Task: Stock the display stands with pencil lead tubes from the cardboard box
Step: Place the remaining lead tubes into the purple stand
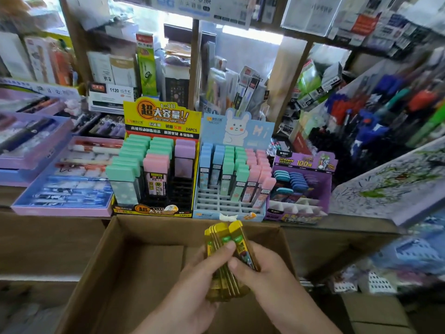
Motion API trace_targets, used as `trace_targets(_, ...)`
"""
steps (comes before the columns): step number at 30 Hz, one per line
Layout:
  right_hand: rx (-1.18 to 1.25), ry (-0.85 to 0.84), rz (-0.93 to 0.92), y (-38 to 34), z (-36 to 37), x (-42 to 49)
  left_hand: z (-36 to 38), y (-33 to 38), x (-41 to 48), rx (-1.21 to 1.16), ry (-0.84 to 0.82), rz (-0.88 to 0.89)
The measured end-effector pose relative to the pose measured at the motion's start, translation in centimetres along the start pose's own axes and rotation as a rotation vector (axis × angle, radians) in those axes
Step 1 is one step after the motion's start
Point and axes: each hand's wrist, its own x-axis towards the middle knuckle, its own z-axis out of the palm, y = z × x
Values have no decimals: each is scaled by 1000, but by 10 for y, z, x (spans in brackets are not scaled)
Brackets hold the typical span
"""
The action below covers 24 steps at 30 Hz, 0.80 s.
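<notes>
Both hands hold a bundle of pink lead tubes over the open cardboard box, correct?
No. The head view shows the bundle of translucent plastic lead tubes is yellow, not pink. The left hand and right hand do hold it over the open brown cardboard box.

cardboard box [115, 261] cut off below, right-hand pens [361, 112] blurred, perhaps markers

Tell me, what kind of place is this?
Probably a stationery shop: display stands hold lead tubes, trays of pens sit beside them, and packed shelves rise behind.
</notes>
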Motion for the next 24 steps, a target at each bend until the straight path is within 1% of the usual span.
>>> trace_targets(2, 43, 10, 24, 6, -2, 3, 1, 0, 0, -7, 17, 30)
trace_targets(5, 169, 20, 54, 10, -3, 6, 0, -1, 2, -26, 56, 67)
trace_targets(7, 222, 81, 58, 10, -3, 8, 0, -1, 2, -34, 79, 70)
trace_targets(10, 168, 259, 44, 9, -9, 11, -2, 0, 3, -14, 151, 103)
trace_targets(11, 142, 293, 52, 8, -11, 11, -2, 0, 4, -5, 167, 114)
trace_targets(14, 131, 314, 56, 3, -21, 11, -4, 0, 5, 10, 167, 138)
trace_targets(18, 92, 280, -71, -9, -39, 7, -7, 1, 5, 71, 139, 154)
trace_targets(21, -47, 420, -208, -16, -58, 3, -7, 1, 4, 119, 97, 128)
trace_targets(24, -144, 536, -300, -23, -83, -1, -8, -1, 3, 169, 61, 125)
